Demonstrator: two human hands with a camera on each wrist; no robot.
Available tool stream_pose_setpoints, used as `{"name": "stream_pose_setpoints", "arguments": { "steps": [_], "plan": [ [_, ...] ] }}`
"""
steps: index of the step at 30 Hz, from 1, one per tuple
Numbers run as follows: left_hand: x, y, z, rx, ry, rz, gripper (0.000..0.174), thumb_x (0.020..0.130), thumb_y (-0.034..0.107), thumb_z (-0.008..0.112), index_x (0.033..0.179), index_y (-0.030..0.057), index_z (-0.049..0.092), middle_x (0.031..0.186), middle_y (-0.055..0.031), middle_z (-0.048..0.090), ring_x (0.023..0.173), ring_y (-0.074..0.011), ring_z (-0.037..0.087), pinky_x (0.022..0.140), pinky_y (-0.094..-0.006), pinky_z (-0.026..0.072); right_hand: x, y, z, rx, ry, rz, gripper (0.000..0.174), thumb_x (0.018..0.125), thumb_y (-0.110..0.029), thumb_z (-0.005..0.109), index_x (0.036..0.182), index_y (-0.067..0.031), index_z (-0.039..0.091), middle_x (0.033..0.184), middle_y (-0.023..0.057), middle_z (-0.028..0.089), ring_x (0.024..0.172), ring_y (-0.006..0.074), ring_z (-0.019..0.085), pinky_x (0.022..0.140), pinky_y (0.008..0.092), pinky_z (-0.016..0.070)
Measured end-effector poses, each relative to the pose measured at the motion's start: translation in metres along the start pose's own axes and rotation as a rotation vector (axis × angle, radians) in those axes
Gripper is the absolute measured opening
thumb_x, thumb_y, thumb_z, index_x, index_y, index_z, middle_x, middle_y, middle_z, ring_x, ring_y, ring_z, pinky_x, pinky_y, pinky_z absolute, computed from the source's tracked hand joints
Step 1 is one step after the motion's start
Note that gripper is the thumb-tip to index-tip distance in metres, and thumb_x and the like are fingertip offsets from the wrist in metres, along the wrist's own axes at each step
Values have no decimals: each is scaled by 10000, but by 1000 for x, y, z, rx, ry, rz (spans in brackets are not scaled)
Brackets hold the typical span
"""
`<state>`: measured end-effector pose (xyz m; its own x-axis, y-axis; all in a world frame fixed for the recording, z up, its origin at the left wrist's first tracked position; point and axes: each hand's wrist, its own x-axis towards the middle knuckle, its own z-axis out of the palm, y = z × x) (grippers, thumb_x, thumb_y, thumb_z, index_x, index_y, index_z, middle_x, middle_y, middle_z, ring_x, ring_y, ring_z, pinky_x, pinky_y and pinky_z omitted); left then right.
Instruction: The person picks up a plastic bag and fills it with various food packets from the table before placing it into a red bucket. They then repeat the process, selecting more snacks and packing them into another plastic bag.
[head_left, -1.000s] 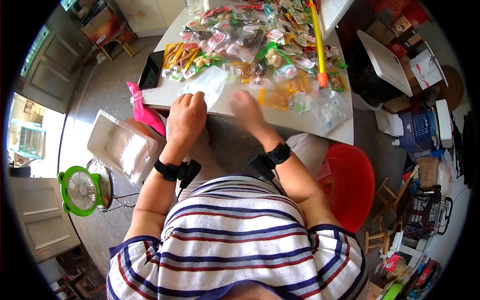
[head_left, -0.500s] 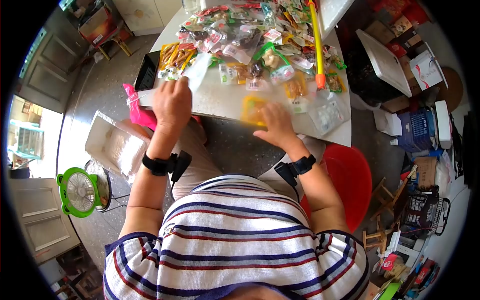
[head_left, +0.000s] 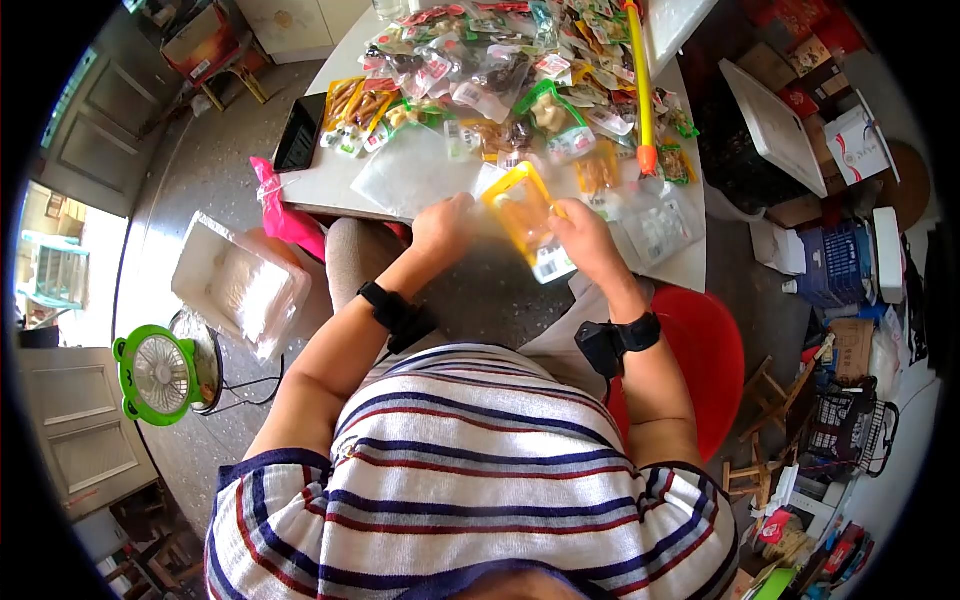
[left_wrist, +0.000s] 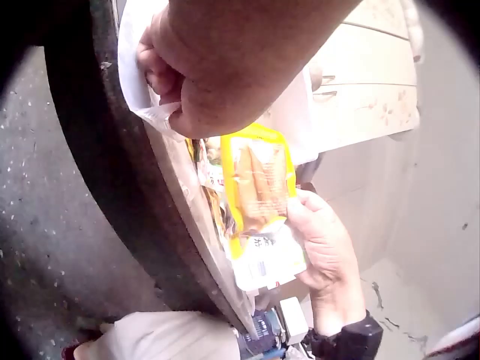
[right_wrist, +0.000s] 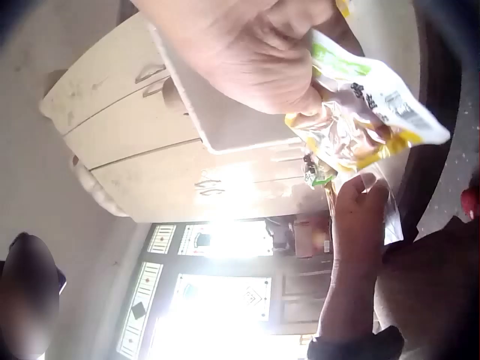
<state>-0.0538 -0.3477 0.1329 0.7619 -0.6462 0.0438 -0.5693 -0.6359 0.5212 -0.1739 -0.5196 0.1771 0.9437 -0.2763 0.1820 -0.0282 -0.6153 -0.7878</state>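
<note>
A yellow-edged food packet is pinched at its side by the right hand, held tilted over the table's front edge. In the left wrist view the packet shows long brown pieces behind a clear window, with the right hand's thumb on its edge. The left hand grips the edge of a clear plastic bag lying partly on the table; its curled fingers show against the white film in the left wrist view. A heap of small packets covers the far part of the table.
A yellow stick with an orange tip lies on the right side of the table, a dark phone at its left edge. Below stand a foam box, a green fan and a red basin. A pink bag hangs left.
The right hand has taken up the yellow-edged packet from the table and raised it. The left hand has moved right, bringing the clear bag nearer and spreading it wider.
</note>
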Motion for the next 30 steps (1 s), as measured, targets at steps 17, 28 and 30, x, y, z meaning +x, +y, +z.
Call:
{"name": "stream_pose_setpoints", "arguments": {
  "steps": [17,28,30],
  "plan": [
    [-8,13,-14,-73,-34,121,263,730,164,432,970,74,489,797,-165,553,736,-336,524,638,-405,419,42,3,8,54,-542,272,168,756,-151,500,798,7,537,686,3,519,632,77,458,563,228,380],
    [-10,38,-43,71,-173,70,257,760,345,432,936,174,508,874,-56,546,794,-234,554,659,-348,448,41,28,32,686,-169,438,412,705,-154,581,1043,29,431,950,90,513,784,114,508,653,216,409],
    [-11,38,-42,61,-161,68,252,763,340,428,946,182,500,872,-54,544,787,-233,555,654,-347,449,24,12,22,526,-195,546,435,692,-108,569,1074,19,403,873,77,528,637,86,512,491,191,405]
  ]
}}
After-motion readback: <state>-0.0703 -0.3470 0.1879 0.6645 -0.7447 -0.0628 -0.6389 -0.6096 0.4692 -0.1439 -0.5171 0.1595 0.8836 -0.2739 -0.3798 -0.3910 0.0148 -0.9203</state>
